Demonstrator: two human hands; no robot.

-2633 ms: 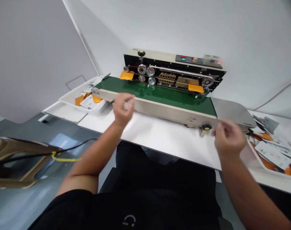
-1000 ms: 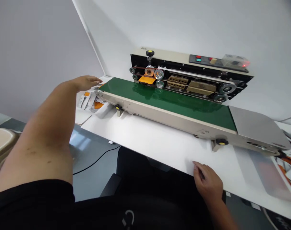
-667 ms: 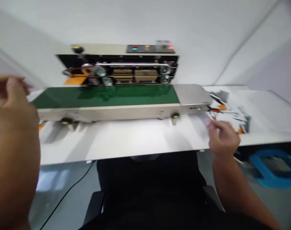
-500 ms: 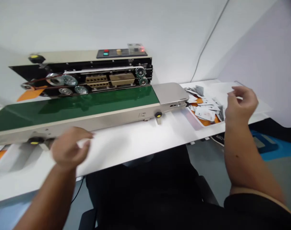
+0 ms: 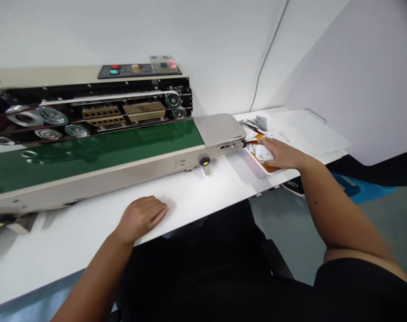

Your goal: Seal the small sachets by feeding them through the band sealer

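Your right hand (image 5: pixel 284 154), fingers outstretched at one o'clock, could push heaped packets (image 5: pixel 262 154) out; left hand (image 5: pixel 140 218) curled, contents unclear.

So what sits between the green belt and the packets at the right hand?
In the head view, a flat metal plate lies there, running from the end of the green belt toward the packets by the right hand.

This looks like a small workshop. A big machine (image 5: pixel 143 112) with wheels (image 5: pixel 173 99) and a green belt (image 5: pixel 129 147) stands along the back edge of the white table (image 5: pixel 197 192). A tub (image 5: pixel 254 164) of little packets (image 5: pixel 264 153) sits near the front edge
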